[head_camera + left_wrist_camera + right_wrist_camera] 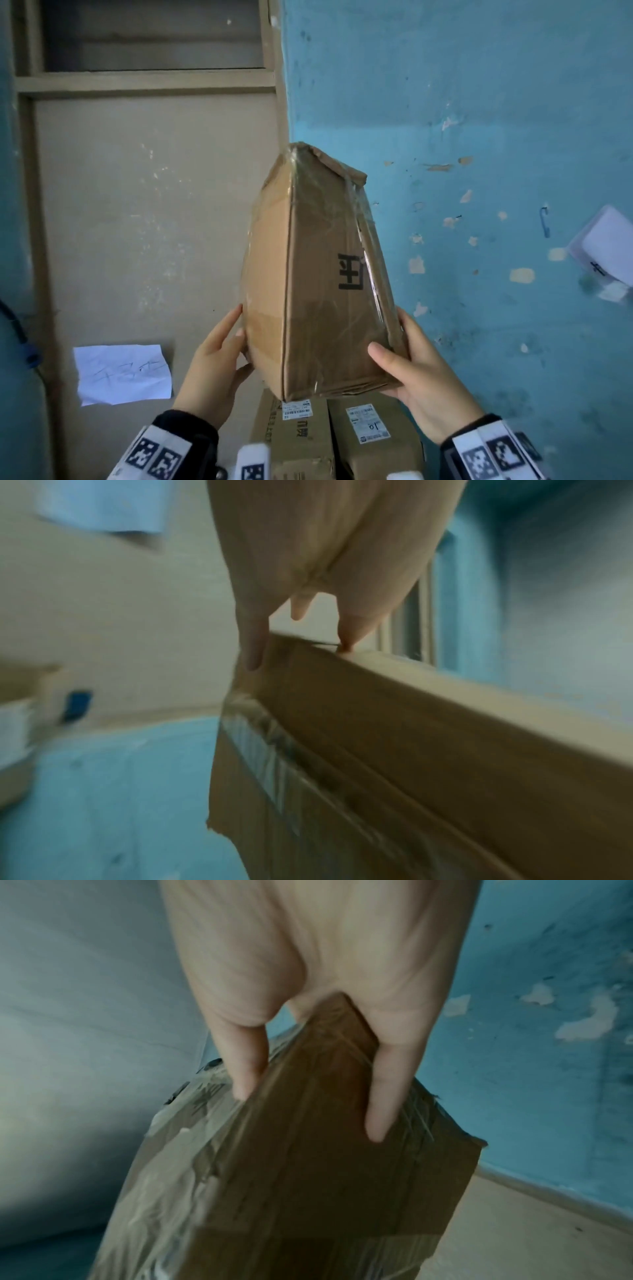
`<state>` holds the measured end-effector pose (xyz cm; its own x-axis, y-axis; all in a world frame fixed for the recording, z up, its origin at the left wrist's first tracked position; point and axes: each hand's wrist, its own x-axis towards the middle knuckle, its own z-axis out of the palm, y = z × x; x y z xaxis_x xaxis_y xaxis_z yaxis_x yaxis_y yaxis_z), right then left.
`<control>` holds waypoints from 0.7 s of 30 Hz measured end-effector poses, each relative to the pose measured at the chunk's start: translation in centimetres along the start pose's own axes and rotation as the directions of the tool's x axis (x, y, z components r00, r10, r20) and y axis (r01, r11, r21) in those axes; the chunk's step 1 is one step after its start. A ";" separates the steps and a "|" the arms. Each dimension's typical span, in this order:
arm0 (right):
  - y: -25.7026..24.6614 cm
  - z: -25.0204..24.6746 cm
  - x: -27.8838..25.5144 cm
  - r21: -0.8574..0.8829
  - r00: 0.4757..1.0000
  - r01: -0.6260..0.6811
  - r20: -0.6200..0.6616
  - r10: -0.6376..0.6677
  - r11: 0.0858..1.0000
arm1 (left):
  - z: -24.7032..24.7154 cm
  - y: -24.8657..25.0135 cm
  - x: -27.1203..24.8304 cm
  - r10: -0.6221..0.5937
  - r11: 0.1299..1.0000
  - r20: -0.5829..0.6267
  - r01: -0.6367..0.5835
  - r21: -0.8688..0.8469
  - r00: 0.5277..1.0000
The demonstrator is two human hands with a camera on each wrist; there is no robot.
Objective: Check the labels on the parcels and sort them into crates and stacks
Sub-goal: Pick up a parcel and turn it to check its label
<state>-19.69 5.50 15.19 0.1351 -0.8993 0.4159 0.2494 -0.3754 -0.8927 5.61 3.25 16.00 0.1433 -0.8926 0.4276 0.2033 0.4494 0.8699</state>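
Observation:
I hold a tall brown cardboard parcel upright in front of me, wrapped in clear tape, with a black printed mark on its front face. My left hand presses against its lower left side with fairly straight fingers. The parcel fills the lower right of that wrist view. My right hand grips the lower right corner, thumb across the front face and fingers behind. In the right wrist view the parcel is wedged between thumb and fingers. No shipping label shows on the faces turned to me.
Just below the held parcel lie two cardboard boxes side by side, the left box and the right box, each with a white label. A handwritten paper note hangs on the beige panel. A peeling blue wall stands behind.

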 end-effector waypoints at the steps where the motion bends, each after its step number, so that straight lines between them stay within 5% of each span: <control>1: 0.2 0.2 -0.2 -0.032 1.000 0.016 -0.007 -0.016 0.999 | 0.4 0.5 -0.4 0.018 0.999 0.000 -0.018 0.039 1.000; 7: 0.2 1.2 -0.9 -0.009 0.997 0.072 -0.033 -0.073 0.997 | 1.9 1.9 -3.9 0.080 0.990 0.133 -0.064 -0.123 0.988; 13: -0.7 1.7 -1.4 -0.019 0.993 0.114 -0.020 -0.114 0.993 | 1.9 2.2 -4.8 0.101 0.994 0.246 -0.087 -0.066 0.964; 21: -0.9 3.5 -2.0 -0.127 0.958 0.262 -0.085 -0.274 0.957 | 3.9 3.3 -5.4 0.236 0.960 0.180 -0.258 0.108 0.955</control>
<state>-16.85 8.35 15.74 -0.0208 -0.7777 0.6283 0.1527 -0.6235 -0.7668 1.72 9.39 17.53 0.0105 -0.7531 0.6578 0.0538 0.6573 0.7517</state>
